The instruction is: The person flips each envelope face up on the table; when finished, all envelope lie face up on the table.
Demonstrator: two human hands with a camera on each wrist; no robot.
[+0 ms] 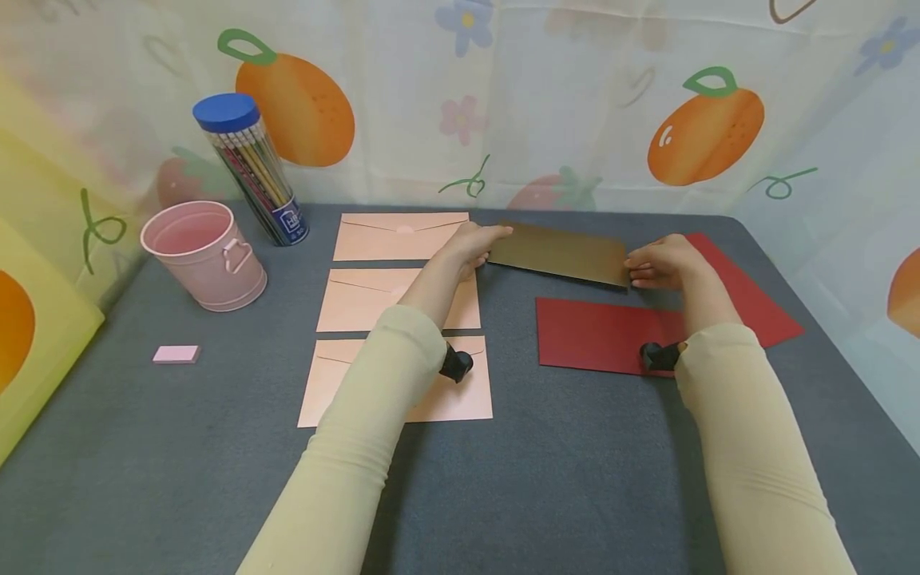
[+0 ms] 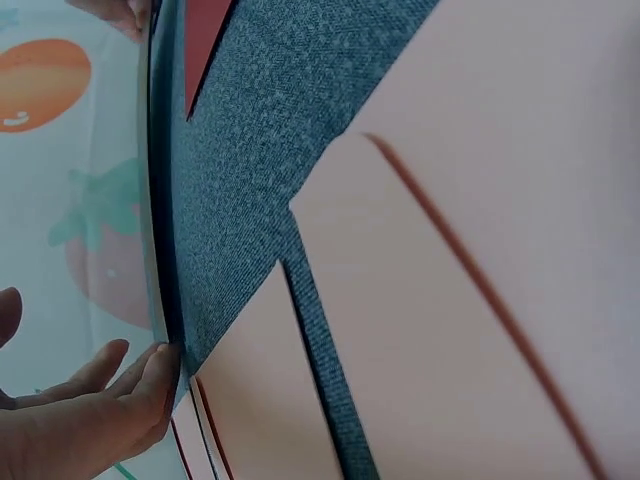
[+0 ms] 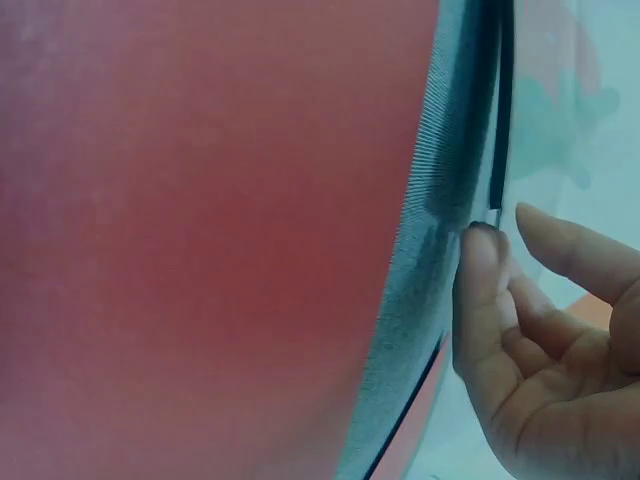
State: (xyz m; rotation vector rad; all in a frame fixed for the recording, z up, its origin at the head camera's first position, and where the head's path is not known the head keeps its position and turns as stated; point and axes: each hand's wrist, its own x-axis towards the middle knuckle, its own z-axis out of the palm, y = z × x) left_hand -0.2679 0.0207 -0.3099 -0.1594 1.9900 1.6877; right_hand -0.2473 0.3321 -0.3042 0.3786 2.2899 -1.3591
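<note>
- My left hand is at the left end of the gold card: its fingertips touch that end, while the thumb stands apart from them.
- My right hand is at the card's right end, thumb and bent fingertips close together there with a small gap between them; whether they truly pinch it I cannot tell from here.
- The gold card lies lengthwise between both hands near the back of the table, its right end tilted slightly toward me, its near edge apparently a little off the surface with shadow beneath.
- Just in front of it, I have one red card flat on the table, its right part under my right wrist.
- A second red card lies slanted beyond my right wrist; where the two meet is hidden.
- To the left, three pink envelopes sit in a column, flaps up: far, middle and near. My left arm crosses over them.
- Farther left stand a pink bucket and, just behind it, a leaning blue-lidded tube of pencils.
- A small pink block lies in front of the bucket.
- A fruit-printed curtain hangs behind everything.
</note>
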